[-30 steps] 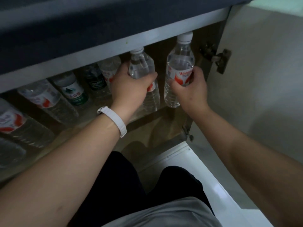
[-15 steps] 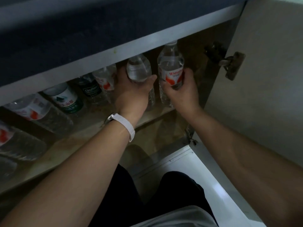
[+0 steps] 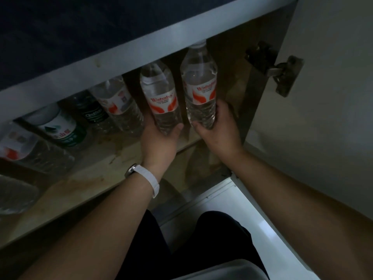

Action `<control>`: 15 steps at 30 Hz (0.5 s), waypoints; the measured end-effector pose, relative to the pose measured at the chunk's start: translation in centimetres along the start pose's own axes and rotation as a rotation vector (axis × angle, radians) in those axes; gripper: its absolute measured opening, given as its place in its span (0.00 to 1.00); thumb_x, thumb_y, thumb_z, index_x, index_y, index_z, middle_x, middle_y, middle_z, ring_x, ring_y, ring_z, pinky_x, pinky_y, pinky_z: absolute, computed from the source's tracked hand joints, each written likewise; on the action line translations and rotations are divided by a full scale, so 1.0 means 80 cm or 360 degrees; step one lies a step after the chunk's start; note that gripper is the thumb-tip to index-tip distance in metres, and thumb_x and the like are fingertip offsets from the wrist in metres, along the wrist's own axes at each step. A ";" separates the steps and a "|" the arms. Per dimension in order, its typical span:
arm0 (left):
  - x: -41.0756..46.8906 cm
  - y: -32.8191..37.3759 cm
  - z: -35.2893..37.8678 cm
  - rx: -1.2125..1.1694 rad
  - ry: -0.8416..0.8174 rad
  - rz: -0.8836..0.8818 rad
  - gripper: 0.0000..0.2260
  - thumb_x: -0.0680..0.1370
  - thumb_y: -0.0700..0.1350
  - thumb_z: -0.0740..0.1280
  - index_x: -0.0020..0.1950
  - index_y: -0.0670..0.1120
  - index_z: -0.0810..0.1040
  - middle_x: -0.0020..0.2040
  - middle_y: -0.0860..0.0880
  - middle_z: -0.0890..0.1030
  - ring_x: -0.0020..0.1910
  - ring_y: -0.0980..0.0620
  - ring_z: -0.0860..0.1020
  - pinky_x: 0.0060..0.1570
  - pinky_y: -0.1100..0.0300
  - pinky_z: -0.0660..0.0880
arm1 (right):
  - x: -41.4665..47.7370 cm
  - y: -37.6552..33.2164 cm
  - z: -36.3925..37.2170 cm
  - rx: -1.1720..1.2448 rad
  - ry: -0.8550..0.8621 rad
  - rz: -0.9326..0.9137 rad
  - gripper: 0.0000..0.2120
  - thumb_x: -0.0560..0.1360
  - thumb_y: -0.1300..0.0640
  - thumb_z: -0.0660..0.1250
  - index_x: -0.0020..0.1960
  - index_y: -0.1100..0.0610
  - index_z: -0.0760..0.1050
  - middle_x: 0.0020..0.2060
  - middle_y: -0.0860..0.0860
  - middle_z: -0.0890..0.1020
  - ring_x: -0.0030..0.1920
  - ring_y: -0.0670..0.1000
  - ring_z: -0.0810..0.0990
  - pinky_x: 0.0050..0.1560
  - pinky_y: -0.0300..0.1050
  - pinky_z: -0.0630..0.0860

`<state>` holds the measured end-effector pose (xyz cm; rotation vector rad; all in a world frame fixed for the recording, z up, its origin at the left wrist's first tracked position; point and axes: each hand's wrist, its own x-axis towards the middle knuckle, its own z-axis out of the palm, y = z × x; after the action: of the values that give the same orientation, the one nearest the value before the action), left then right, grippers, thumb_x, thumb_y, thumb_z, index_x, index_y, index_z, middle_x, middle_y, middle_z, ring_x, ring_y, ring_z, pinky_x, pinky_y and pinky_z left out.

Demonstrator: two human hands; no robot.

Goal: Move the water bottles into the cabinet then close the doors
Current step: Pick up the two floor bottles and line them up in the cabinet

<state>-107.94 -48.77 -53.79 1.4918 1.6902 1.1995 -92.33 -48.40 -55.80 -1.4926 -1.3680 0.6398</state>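
- Grips the low part of the left bottle point(image 3: 161, 98) with the left hand point(image 3: 159, 138): thumb curled round the front, other fingers wrapped behind and mostly hidden.
- Grips the low part of the right bottle point(image 3: 199, 87) with the right hand point(image 3: 220, 134): thumb on one side, fingers curled round the other.
- Holds both bottles upright and close side by side, inside the cabinet, at the right end of the shelf point(image 3: 90, 174) and near its front edge.
- Cannot tell about the bottoms touching the shelf: hidden by the hands.
- Might drop a bottle off the front edge by letting go too soon, before a flat landing on the shelf.
- Might knock the two bottles into each other, being so close, and tip one over.
- Might bump the other bottles point(image 3: 119, 102) just to the left with the left hand and push them down like a row of pins.
- Might hit a cap on the grey bar point(image 3: 121, 63) above the opening by lifting too high.
- Might squash the thin plastic by squeezing too hard, or lose a bottle through too loose a hold.
- Might stop the door point(image 3: 333, 77) from shutting later by leaving a bottle too near the front edge.
- Might pinch fingers near the hinge point(image 3: 282, 73) by swinging the door in too fast.
- Not yet done: shutting the doors, with the right one wide open.
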 end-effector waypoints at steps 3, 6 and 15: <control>0.011 0.000 0.009 0.0018 0.0031 -0.0017 0.35 0.74 0.47 0.77 0.77 0.52 0.64 0.71 0.53 0.76 0.69 0.53 0.74 0.65 0.61 0.68 | 0.015 0.003 0.007 -0.0004 0.0007 -0.0006 0.31 0.71 0.48 0.75 0.69 0.50 0.66 0.61 0.46 0.76 0.58 0.39 0.72 0.53 0.33 0.70; 0.023 -0.003 0.020 0.0034 0.0104 -0.0012 0.34 0.73 0.47 0.78 0.75 0.48 0.67 0.69 0.51 0.77 0.67 0.52 0.75 0.61 0.65 0.68 | 0.039 0.003 0.013 -0.0035 0.0054 0.0037 0.32 0.71 0.48 0.75 0.70 0.52 0.66 0.64 0.48 0.76 0.62 0.44 0.74 0.54 0.37 0.72; 0.059 0.000 0.051 0.0189 0.0179 0.0002 0.34 0.75 0.50 0.76 0.76 0.44 0.65 0.72 0.45 0.74 0.71 0.45 0.72 0.65 0.63 0.63 | 0.083 0.013 0.024 -0.0157 0.0023 0.0034 0.37 0.69 0.45 0.74 0.73 0.54 0.64 0.66 0.54 0.75 0.65 0.56 0.75 0.61 0.49 0.73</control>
<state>-105.41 -43.22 -54.92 1.5207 1.8641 1.2226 -91.99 -41.40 -55.99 -1.5892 -1.3916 0.5807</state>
